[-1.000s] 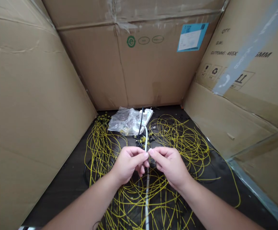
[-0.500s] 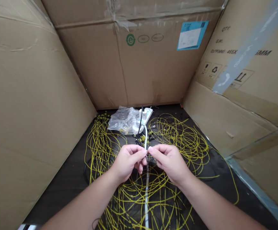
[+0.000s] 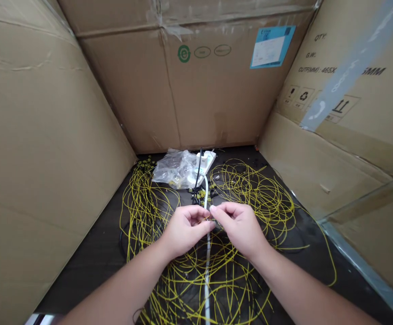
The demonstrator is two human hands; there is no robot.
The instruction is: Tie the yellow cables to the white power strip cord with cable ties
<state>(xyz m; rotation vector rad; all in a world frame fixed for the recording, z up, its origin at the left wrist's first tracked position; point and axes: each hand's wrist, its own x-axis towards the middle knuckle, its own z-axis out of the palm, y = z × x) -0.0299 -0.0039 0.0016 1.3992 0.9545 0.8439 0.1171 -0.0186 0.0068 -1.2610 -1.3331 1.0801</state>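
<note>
My left hand [image 3: 187, 228] is curled in front of the white cable [image 3: 206, 196]. Its thumb is lower than the index finger, with a gap between them where a thin yellowish strand shows faintly. Close against its fingertips, my right hand [image 3: 242, 228] pinches with thumb and index finger. Whatever sits between the fingertips is too small to name. Loose yellow wires [image 3: 216, 282] spread below both hands on the dark surface. Behind the fingers lie small yellow-and-black pieces [image 3: 200, 195] and a black cable [image 3: 199, 169].
A clear plastic bag [image 3: 174, 169] lies beside a white power strip [image 3: 207, 161] at the back. Coiled yellow wires [image 3: 260, 194] lie to the right, and a wire bundle [image 3: 140, 194] to the left. Cardboard walls [image 3: 203, 104] rise at the back and both sides.
My left thumb has moved down, away from the index finger, opening a gap. My right hand stays nearly in place, still pinching.
</note>
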